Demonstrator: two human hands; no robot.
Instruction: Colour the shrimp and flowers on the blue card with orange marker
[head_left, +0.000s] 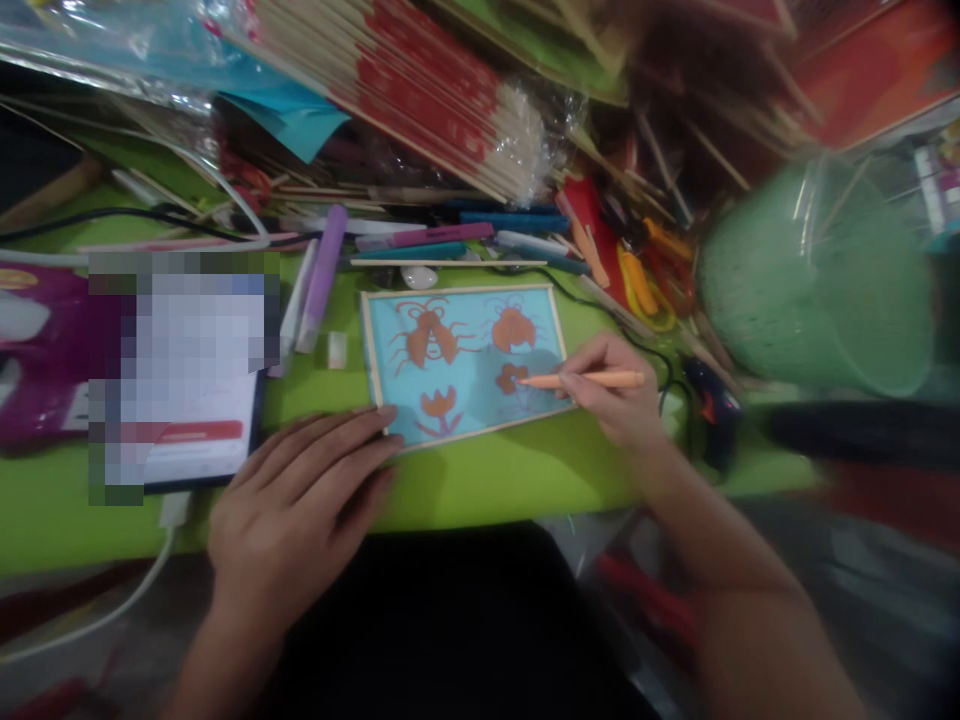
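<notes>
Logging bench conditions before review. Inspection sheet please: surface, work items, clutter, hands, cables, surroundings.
Surface: green table, crowded along the far side.
Work items: framed blue picture, two bugs, two flowers; orange pen, tip at the lower-right flower.
Clutter: purple marker, stick bundle, green container, phone.
Hands: left hand touches frame's left side; right hand grips pen.
Cables: white cable at phone's near edge.
Surroundings: black cloth below table; rest blurred.
</notes>
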